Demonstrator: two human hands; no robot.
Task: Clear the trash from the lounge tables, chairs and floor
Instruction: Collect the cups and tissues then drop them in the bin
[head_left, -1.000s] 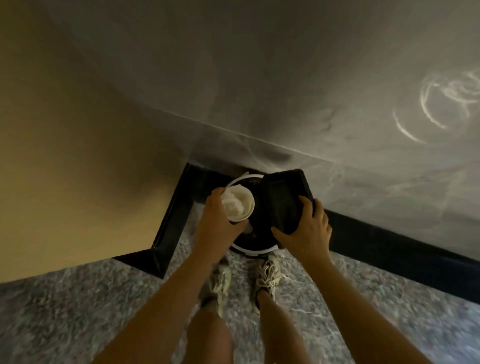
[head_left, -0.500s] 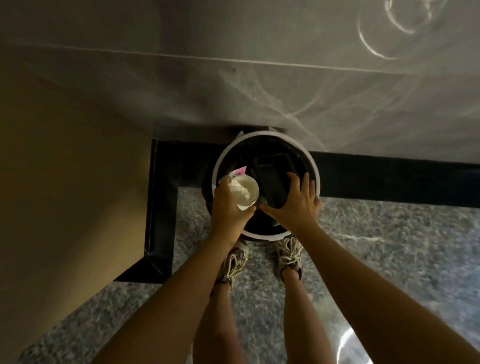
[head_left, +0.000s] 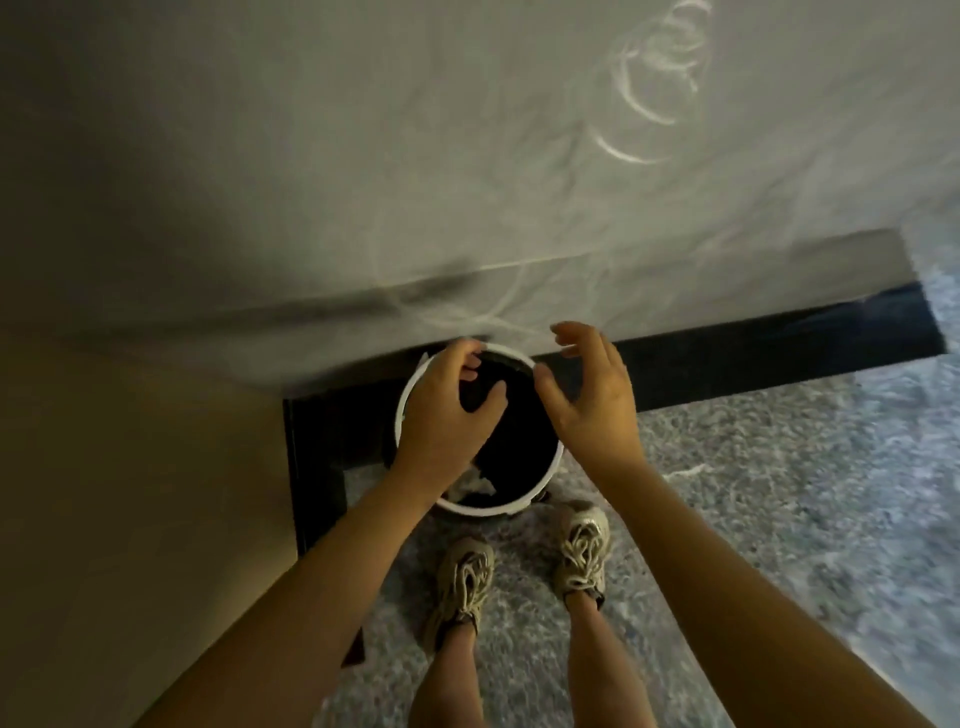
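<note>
A round trash bin (head_left: 551, 470) with a white rim and a dark inside stands on the floor against the wall, right in front of my feet. My left hand (head_left: 447, 410) hovers over the bin's left half with fingers loosely curled and nothing in it. My right hand (head_left: 592, 395) hangs over the bin's right rim, fingers spread and bent, also holding nothing. A pale scrap of trash (head_left: 470, 486) shows inside the bin near its front edge. The rest of the bin's contents are too dark to make out.
A grey marbled wall (head_left: 415, 182) rises behind the bin, with a black baseboard (head_left: 753, 358) along its foot. A tan wall (head_left: 130, 493) closes the corner on the left. The floor (head_left: 779, 493) is speckled grey stone, and my two sneakers stand just before the bin.
My left hand let go of the white cup and my right hand let go of the black container; both dropped into the bin. Both hands now hang empty over it.
</note>
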